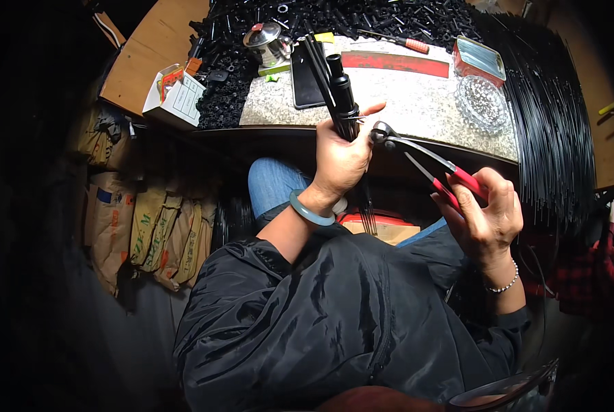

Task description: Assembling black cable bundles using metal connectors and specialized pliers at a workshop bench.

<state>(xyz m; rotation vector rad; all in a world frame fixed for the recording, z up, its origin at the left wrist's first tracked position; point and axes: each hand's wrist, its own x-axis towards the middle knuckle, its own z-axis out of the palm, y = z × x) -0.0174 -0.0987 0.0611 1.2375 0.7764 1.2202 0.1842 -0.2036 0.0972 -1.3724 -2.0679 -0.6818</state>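
My left hand (341,161) grips a bundle of thin black rods (324,72) topped by a black cylindrical fitting (343,89), held upright just in front of the table edge. The rods' lower ends stick out below the hand. My right hand (485,213) holds red-handled pincers (423,161). The pincers' metal jaws (381,132) sit close beside the bundle, near my left thumb. A green bangle circles my left wrist, and a bead bracelet my right.
A stone slab (416,103) on the wooden table carries a dark phone (305,82), a red strip (396,63), a glass dish (482,103), a tin and a metal pot (265,41). Heaps of black parts lie behind. Long black rods (554,137) hang right; sacks (149,233) stand left.
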